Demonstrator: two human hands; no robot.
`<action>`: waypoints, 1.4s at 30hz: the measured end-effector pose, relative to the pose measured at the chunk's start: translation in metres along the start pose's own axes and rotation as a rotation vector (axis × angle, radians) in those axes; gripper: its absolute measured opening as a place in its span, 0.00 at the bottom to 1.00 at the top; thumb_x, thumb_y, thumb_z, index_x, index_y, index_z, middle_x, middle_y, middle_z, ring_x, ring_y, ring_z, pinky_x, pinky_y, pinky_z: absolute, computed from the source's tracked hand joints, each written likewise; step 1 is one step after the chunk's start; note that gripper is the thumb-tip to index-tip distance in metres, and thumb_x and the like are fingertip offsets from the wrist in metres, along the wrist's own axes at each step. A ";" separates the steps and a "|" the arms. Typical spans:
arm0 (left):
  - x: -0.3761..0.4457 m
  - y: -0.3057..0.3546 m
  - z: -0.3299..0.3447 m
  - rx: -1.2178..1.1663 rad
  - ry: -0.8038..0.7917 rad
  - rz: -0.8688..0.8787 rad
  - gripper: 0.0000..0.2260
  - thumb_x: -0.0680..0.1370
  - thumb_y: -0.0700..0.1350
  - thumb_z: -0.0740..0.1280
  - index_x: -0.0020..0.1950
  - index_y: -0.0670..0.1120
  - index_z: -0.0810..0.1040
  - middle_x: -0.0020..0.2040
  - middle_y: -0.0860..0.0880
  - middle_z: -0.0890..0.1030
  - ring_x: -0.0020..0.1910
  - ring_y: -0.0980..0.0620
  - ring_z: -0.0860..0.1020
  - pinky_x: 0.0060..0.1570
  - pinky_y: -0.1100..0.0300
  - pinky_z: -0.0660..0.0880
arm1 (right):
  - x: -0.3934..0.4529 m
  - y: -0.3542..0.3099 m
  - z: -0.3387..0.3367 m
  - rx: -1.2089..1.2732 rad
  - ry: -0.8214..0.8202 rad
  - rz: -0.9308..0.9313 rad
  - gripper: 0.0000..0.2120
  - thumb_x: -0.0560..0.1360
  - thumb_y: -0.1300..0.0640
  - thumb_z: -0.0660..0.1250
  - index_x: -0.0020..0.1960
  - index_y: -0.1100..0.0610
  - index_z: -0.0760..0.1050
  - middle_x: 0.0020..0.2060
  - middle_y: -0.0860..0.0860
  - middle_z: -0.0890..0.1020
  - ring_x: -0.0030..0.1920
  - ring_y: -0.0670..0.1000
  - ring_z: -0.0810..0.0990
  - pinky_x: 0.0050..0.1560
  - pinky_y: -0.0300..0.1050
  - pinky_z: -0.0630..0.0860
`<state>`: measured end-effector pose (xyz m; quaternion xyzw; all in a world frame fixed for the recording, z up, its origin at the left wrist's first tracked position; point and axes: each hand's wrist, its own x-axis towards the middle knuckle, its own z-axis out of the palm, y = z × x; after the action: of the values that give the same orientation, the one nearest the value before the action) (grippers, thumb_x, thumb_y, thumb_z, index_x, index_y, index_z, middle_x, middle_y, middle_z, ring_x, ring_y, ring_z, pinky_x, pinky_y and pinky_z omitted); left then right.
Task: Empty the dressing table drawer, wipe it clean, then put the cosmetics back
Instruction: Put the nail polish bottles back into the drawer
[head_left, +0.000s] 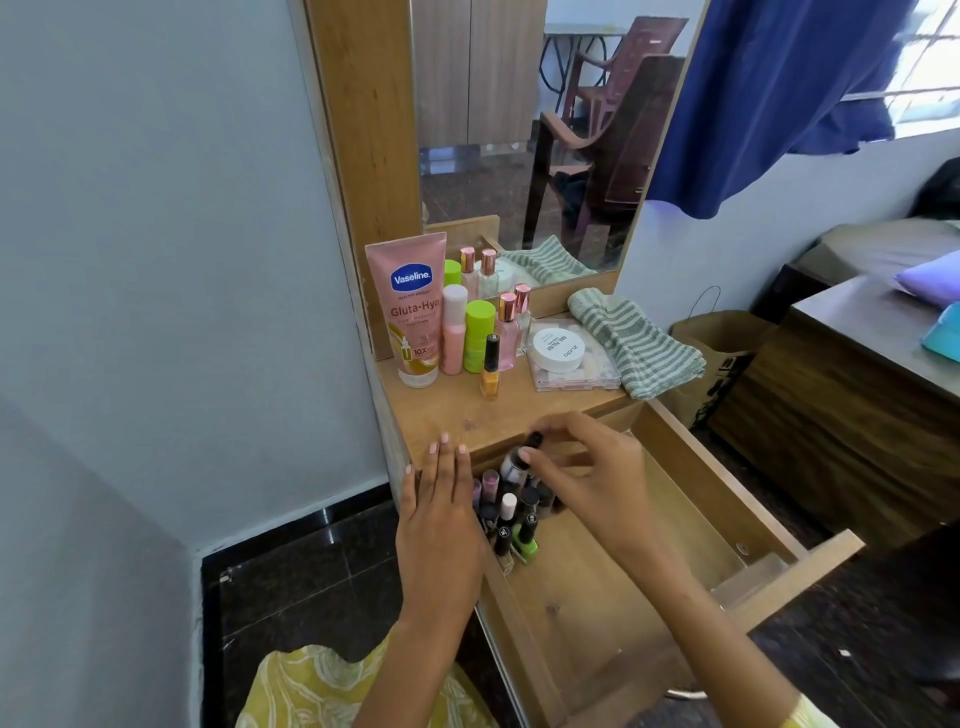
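Drawer (717, 499) stands pulled out; nail polish bottles (511, 512) cluster upright in its rear left corner. Right hand (587, 467) pinches the black cap of one small bottle (519, 457) above the cluster. Left hand (441, 499) lies flat, fingers straight and together, along the drawer's left edge. Striped cloth (634, 343) rests on the tabletop (467, 415)

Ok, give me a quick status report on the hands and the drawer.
Left hand flat on the drawer's left edge. Right hand pinching a nail polish bottle above the cluster. Drawer open, bottles in its back-left corner. Nothing in the way.
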<state>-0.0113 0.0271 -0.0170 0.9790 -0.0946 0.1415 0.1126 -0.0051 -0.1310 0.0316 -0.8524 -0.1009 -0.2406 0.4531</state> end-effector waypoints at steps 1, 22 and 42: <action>0.000 -0.001 0.000 0.009 -0.018 -0.002 0.28 0.76 0.41 0.65 0.75 0.41 0.60 0.75 0.42 0.58 0.75 0.45 0.56 0.71 0.49 0.48 | -0.004 0.003 -0.008 -0.025 -0.023 0.013 0.09 0.69 0.58 0.75 0.48 0.54 0.81 0.41 0.44 0.83 0.40 0.43 0.82 0.39 0.41 0.81; -0.003 -0.004 0.010 -0.017 -0.029 -0.003 0.27 0.82 0.42 0.49 0.74 0.46 0.34 0.75 0.46 0.35 0.75 0.48 0.35 0.71 0.52 0.32 | -0.029 0.059 0.014 -0.382 -0.523 0.263 0.09 0.68 0.64 0.74 0.45 0.53 0.81 0.42 0.46 0.84 0.44 0.42 0.82 0.51 0.42 0.79; 0.006 0.005 0.014 -0.044 -0.047 0.020 0.31 0.80 0.42 0.58 0.75 0.40 0.41 0.76 0.42 0.43 0.76 0.45 0.45 0.72 0.49 0.41 | 0.061 0.019 0.051 -0.157 0.027 0.275 0.14 0.70 0.49 0.74 0.50 0.55 0.77 0.43 0.47 0.82 0.41 0.47 0.80 0.45 0.47 0.78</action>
<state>-0.0032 0.0176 -0.0270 0.9783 -0.1102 0.1175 0.1306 0.0710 -0.1024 0.0245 -0.8877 0.0420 -0.1947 0.4150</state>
